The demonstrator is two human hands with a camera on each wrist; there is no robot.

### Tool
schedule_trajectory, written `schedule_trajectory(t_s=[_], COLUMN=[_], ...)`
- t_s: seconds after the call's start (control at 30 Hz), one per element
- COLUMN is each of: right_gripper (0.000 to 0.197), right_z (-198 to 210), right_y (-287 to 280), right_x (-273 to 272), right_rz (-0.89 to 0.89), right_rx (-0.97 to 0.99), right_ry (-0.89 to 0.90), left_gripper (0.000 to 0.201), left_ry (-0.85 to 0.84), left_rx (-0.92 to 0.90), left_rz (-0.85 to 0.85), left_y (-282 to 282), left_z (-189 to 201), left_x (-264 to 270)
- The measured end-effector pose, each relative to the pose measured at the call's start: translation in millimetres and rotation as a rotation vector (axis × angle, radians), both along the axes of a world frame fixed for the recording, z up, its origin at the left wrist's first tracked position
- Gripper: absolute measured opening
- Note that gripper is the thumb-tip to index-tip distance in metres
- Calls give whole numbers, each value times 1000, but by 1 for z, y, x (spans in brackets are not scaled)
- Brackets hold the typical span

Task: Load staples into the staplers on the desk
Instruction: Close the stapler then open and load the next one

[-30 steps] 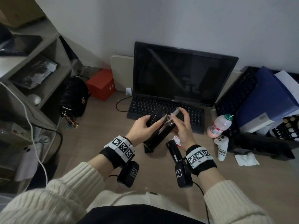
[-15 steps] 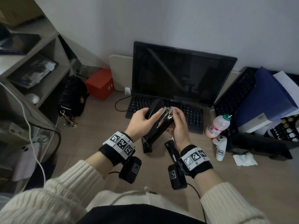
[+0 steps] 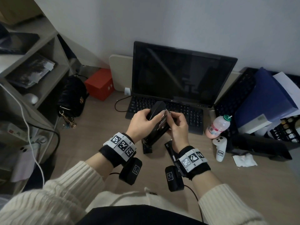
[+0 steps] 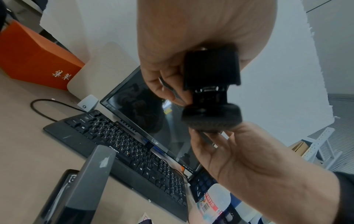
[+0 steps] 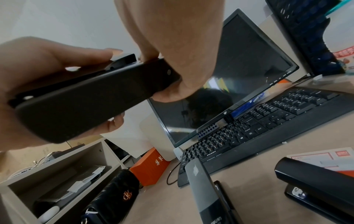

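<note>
Above the desk I hold a black stapler (image 3: pixel 156 108) (image 5: pixel 86 98) with its cover hinged open. My left hand (image 3: pixel 141 124) grips the cover from the left, the thumb lying along its top. On the right, my right hand (image 3: pixel 177 126) curls round the metal magazine (image 3: pixel 164 118) and the body, fingertips on the rail. No loose staple strip shows. A grey stapler (image 5: pixel 205 189) (image 4: pixel 86 181) stands on the desk below my hands. Another black stapler (image 5: pixel 316 180) (image 3: pixel 169 149) lies under my right wrist. A red and white staple box (image 5: pixel 325 159) lies just beyond it.
Behind my hands are a keyboard (image 3: pixel 191 116) and a dark monitor (image 3: pixel 178 75). A drink bottle (image 3: pixel 218 126) and a white controller (image 3: pixel 220 146) stand to the right, with a crumpled tissue (image 3: pixel 244 160) nearby. At the left are a black bag (image 3: pixel 71 98), a red box (image 3: pixel 99 83) and shelves (image 3: pixel 47 93).
The silver staple strip that my right hand held over the open stapler is no longer in view. That hand has closed in onto the magazine. Both hands have stayed in much the same place.
</note>
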State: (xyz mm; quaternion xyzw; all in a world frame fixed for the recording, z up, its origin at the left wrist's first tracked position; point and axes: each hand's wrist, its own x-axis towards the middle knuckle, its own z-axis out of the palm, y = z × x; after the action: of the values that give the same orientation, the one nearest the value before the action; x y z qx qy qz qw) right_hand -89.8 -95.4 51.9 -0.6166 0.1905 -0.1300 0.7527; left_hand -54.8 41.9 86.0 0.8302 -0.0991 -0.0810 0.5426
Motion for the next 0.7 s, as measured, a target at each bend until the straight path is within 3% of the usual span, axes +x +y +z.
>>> schedule_trajectory(t_s=[0.53, 0.7], right_gripper=[17, 18], right_z=[0, 0], right_y=[-1, -2], right_x=[-4, -4], right_rz=[7, 10], right_rx=[13, 17], right_ry=[14, 2], left_gripper=[48, 56], left_ry=[34, 56], left_rx=[-5, -18], left_rz=[-33, -27], left_y=[4, 4], left_z=[1, 1], left_x=[0, 0])
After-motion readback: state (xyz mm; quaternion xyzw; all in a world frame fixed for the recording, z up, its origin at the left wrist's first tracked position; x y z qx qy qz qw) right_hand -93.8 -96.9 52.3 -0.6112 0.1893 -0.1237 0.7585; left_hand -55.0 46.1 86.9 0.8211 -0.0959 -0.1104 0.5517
